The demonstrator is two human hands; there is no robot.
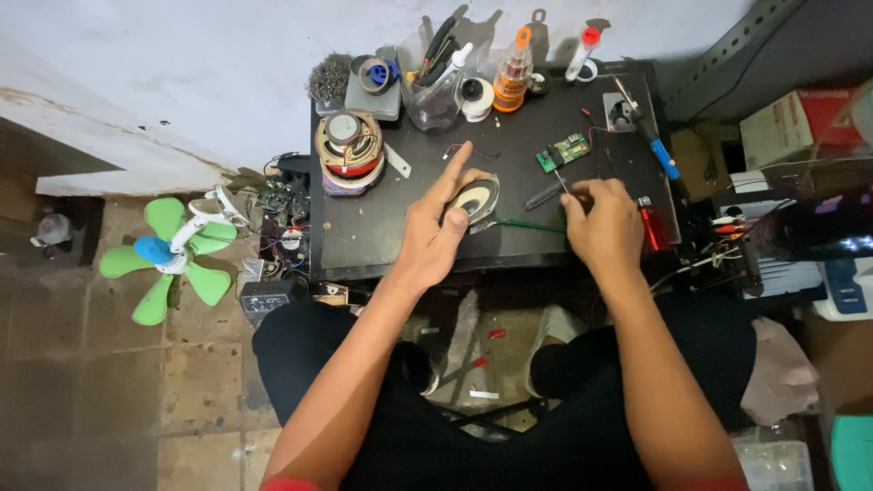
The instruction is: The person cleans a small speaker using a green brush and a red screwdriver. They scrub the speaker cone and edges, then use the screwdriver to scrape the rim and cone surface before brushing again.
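Black-trousered knees (364,400) lowest and nearest, bare forearms reaching up from them to a small dark table (364,245); left hand (436,227) laid over an oval speaker (479,198) near the table's middle, index finger stretched straight toward the far edge, thumb bent against the speaker's near rim, remaining fingers curled loosely beside it; speaker half hidden beneath that hand, its pale cone showing to the right of the fingers; grip neither clenched nor closed, more a light steadying touch; right hand (602,227) closed into a loose fist around a thin dark-handled tool (548,193), fingertips pinched at its upper end, shaft slanting left toward the speaker; green wire (527,225) lying on the table between the two hands, running from the speaker's lower edge toward the right hand; small green circuit board (564,150) farther up, apart from both hands; red lighter (651,225) just beside the right hand's outer edge; blue-handled soldering iron (650,136) at the far right corner; round stacked speaker (348,150) at the far left of the table; orange-capped bottle (515,77) along the back edge; green and white fan (173,255) on the tiled floor to the left.
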